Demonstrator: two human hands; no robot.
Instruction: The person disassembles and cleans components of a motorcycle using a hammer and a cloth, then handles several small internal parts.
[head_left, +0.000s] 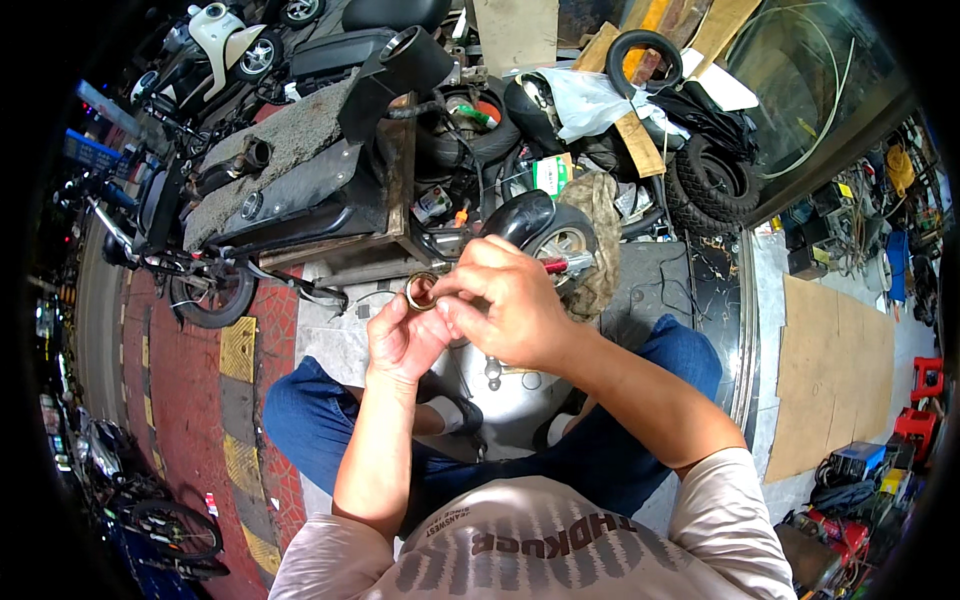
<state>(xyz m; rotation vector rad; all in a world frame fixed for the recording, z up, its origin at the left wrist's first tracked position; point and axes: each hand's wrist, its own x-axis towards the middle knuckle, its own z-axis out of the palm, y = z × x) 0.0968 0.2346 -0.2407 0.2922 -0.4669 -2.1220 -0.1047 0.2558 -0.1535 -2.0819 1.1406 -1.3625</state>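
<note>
A small metal ring (pixel 420 292) is held up by the fingers of my left hand (pixel 405 345), its palm turned up. My right hand (pixel 500 300) bends over it, fingertips pinched at the ring; whether they hold something small inside it is hidden. Just beyond my right hand is a wheel (pixel 565 240) with a black fender (pixel 520 215), and a red and silver part (pixel 568 263) lies there, partly covered by the hand. A metal hammer-like tool (pixel 493 372) rests on the ground below my hands, between my bent legs.
A scooter frame with panels (pixel 275 170) rests on a wooden crate (pixel 405 225) at left. Tires (pixel 710 185), a crumpled cloth (pixel 600 200) and boards (pixel 640 145) are piled ahead. Cardboard (pixel 830 370) and tools (pixel 860 500) lie at right; a bicycle (pixel 170 530) at lower left.
</note>
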